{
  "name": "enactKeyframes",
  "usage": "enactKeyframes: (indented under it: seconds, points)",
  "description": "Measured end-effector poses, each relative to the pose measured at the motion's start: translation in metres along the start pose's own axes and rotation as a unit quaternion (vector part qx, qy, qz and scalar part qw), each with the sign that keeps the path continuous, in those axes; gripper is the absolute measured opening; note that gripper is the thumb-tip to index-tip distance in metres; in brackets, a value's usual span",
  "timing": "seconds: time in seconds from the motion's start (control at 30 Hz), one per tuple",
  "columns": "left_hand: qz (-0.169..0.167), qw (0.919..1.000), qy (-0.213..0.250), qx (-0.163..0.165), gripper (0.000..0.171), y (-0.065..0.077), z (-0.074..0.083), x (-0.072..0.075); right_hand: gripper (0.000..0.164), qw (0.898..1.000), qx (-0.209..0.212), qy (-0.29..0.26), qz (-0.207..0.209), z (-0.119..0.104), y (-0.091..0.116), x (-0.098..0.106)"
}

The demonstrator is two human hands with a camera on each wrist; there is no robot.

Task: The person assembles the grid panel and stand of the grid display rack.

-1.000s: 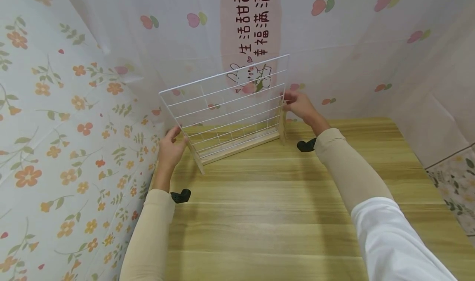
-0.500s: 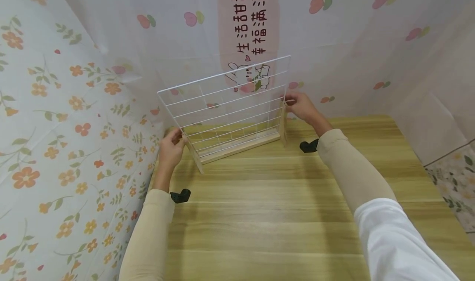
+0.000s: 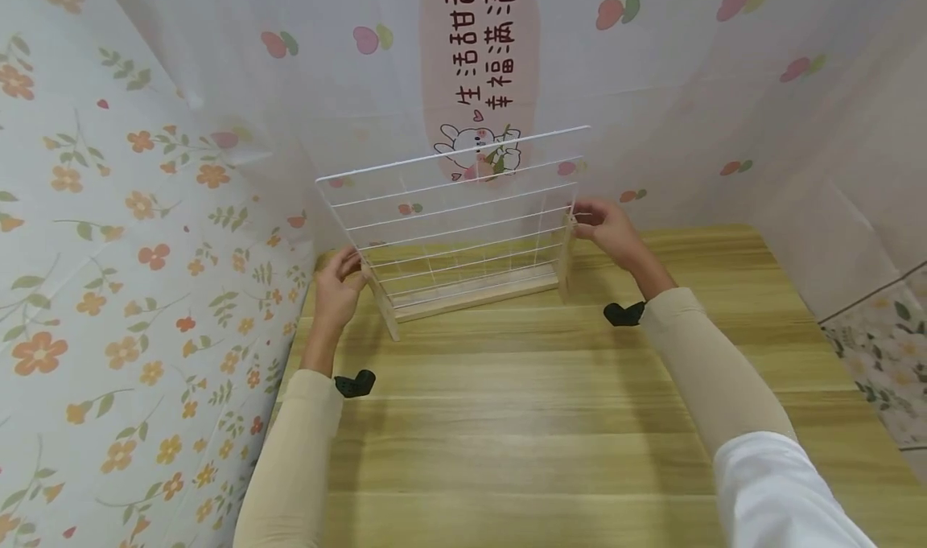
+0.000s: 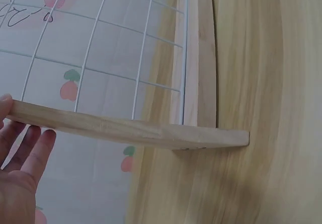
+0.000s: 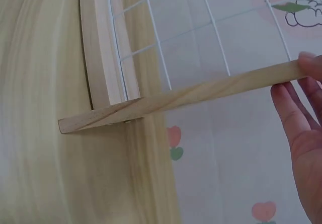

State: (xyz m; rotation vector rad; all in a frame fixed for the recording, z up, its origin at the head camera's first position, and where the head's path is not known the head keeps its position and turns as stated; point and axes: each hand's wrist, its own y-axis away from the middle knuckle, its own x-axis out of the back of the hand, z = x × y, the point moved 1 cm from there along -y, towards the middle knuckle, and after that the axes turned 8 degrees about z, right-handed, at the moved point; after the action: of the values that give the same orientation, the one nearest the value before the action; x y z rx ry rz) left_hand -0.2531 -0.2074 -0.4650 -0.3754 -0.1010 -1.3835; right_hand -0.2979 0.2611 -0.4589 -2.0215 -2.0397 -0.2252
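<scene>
A white wire grid rack stands upright in a wooden stand at the back left of the table. My left hand pinches the upper end of the left wooden side post between thumb and fingers. At the other end, my right hand holds the top of the right side post in the same way, thumb on one face and fingers on the other. Both wrist views show the wire mesh between the posts and the post feet at the tabletop.
A wood-grain table lies under the rack. Behind it hangs a white printed cloth, close to the rack. A flowered cloth lines the left side, near my left arm. Dark wrist devices sit at both cuffs.
The rack's right end has swung toward me and slightly to the right, with my right hand moving along on its post. The left end and left hand have stayed nearly in place.
</scene>
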Motion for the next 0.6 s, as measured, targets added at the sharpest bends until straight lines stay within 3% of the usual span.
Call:
enactKeyframes:
  seconds: [0.4, 0.5, 0.6]
  points:
    - [-0.008, 0.9989, 0.043, 0.019, 0.050, 0.010, 0.008, -0.008, 0.042, 0.999, 0.007, -0.012, 0.053, 0.012, 0.044, 0.005]
    - [-0.002, 0.9987, 0.050, 0.006, 0.047, 0.009, -0.002, -0.013, 0.040, 0.997, 0.019, -0.028, 0.069, 0.013, 0.052, 0.008]
    - [-0.001, 0.9988, 0.048, -0.007, 0.046, 0.010, -0.002, -0.018, 0.039, 0.996, 0.026, -0.029, 0.077, 0.013, 0.057, 0.011]
